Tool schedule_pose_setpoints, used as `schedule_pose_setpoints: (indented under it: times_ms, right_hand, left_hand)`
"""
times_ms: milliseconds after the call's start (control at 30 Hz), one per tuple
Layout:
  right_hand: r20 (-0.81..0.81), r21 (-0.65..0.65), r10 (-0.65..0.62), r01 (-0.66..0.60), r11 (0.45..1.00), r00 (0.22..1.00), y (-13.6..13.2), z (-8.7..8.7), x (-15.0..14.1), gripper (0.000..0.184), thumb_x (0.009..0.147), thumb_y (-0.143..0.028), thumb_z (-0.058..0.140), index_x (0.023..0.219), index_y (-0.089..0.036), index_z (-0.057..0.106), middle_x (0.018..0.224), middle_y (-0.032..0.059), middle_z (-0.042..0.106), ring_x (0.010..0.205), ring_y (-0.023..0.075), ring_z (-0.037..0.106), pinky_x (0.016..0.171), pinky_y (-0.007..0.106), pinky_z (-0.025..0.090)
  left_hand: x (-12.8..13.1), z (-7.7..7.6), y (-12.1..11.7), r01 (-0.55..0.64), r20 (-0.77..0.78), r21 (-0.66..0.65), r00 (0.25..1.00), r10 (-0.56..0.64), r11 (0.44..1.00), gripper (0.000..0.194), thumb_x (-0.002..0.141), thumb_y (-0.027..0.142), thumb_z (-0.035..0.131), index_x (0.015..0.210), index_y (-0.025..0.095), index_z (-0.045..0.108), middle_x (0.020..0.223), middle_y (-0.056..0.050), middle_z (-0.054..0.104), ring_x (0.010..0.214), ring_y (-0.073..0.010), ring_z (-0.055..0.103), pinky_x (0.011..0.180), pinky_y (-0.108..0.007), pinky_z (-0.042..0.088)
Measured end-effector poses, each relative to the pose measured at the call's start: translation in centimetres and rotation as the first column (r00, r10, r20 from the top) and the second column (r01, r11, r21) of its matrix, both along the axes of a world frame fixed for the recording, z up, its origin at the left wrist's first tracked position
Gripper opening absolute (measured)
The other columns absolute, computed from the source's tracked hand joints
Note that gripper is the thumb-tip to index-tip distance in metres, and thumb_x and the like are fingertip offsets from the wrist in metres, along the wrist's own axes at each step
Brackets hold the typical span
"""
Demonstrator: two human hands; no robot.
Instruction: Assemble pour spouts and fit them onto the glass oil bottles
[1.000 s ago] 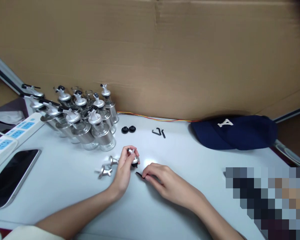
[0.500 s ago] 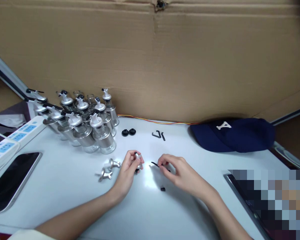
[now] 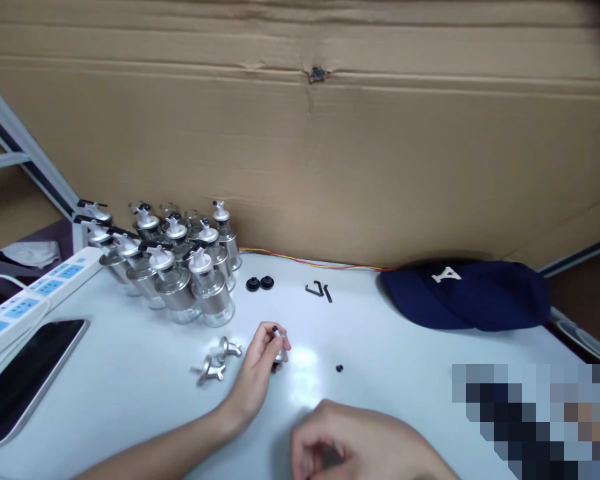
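My left hand (image 3: 253,380) is closed around a silver pourer spout (image 3: 280,351) with a black tip, held just above the table. Two more silver spouts, one nearer (image 3: 211,371) and one farther (image 3: 225,349), lie to the left of that hand. My right hand (image 3: 360,440) is curled low in the view, close to the camera. Its fingertips are partly hidden, and I cannot make out what is in them. Beyond it, a small black piece (image 3: 339,368) lies on the white table (image 3: 395,373).
Several glass bottles (image 3: 214,300) with silver spouts stand at the back left. Two black stoppers (image 3: 260,283) and black levers (image 3: 320,291) lie farther back. Around these are a navy cap (image 3: 465,297), a power strip (image 3: 45,293), a phone (image 3: 30,380) and a cardboard wall (image 3: 330,167).
My right hand has come back toward me, and the thin black lever in its fingers no longer shows. One small black piece has dropped out of sight. The view has tilted upward.
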State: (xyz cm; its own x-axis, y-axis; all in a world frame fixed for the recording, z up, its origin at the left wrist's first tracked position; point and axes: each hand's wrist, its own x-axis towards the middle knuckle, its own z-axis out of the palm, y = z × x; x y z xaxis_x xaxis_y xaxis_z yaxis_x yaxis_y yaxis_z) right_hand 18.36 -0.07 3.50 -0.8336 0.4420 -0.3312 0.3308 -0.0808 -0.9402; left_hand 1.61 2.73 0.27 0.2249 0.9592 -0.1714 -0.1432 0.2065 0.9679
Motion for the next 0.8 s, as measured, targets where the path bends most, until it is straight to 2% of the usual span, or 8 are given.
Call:
schedule_pose_setpoints:
  times_ms: [67, 133, 333, 600, 800]
  right_hand:
    - [0.029, 0.009, 0.067, -0.067, 0.998, 0.997, -0.1, -0.3, -0.2, 0.025, 0.066, 0.000, 0.053, 0.080, -0.015, 0.067, 0.065, -0.0044, 0.054, 0.057, 0.0057, 0.048, 0.056, 0.014, 0.040]
    - [0.079, 0.046, 0.064, -0.068, 0.997, 0.995, 0.0, -0.1, -0.3, 0.027, 0.065, 0.002, 0.051, 0.078, -0.016, 0.068, 0.064, -0.0047, 0.053, 0.056, 0.0054, 0.047, 0.053, 0.013, 0.038]
    - [0.135, 0.006, -0.083, 0.083, 0.997, 0.987, 0.8, 0.6, 0.3, 0.015, 0.071, -0.009, 0.056, 0.076, -0.017, 0.068, 0.058, -0.0045, 0.054, 0.053, 0.0060, 0.048, 0.052, 0.015, 0.038]
    - [0.157, 0.171, -0.323, 0.297, 0.940, 0.933, 2.2, 0.2, 2.3, 0.012, 0.075, -0.010, 0.048, 0.077, -0.016, 0.058, 0.062, -0.0039, 0.052, 0.058, 0.0081, 0.045, 0.057, 0.019, 0.037]
    - [0.159, 0.244, -0.416, 0.373, 0.895, 0.895, 2.7, 0.2, 2.7, 0.009, 0.079, -0.014, 0.047, 0.077, -0.017, 0.055, 0.064, -0.0040, 0.047, 0.061, 0.0094, 0.042, 0.059, 0.021, 0.035]
  left_hand:
    - [0.0, 0.1, 0.0, 0.003, 0.000, 0.009, 1.000, -0.003, 1.000, 0.024, 0.087, 0.044, 0.047, 0.088, 0.020, 0.047, 0.083, -0.001, 0.051, 0.069, -0.0125, 0.044, 0.066, -0.026, 0.035]
    - [0.0, 0.1, 0.0, 0.002, 0.003, 0.014, 1.000, -0.002, 1.000, 0.024, 0.087, 0.044, 0.047, 0.088, 0.020, 0.046, 0.083, -0.001, 0.051, 0.069, -0.0126, 0.044, 0.066, -0.026, 0.035]
    - [0.0, 0.2, -0.1, 0.011, 0.000, 0.011, 1.000, -0.011, 1.000, 0.025, 0.086, 0.046, 0.047, 0.087, 0.020, 0.047, 0.082, -0.001, 0.050, 0.070, -0.0129, 0.043, 0.067, -0.026, 0.035]
    - [-0.1, 0.4, -0.1, 0.022, 0.002, 0.009, 1.000, -0.022, 1.000, 0.024, 0.085, 0.044, 0.048, 0.086, 0.020, 0.046, 0.082, -0.001, 0.051, 0.071, -0.0135, 0.045, 0.068, -0.026, 0.035]
    - [-0.1, 0.6, 0.0, 0.064, -0.020, 0.024, 0.998, -0.064, 0.998, 0.024, 0.084, 0.044, 0.049, 0.086, 0.020, 0.047, 0.079, 0.000, 0.052, 0.070, -0.0132, 0.045, 0.071, -0.026, 0.035]
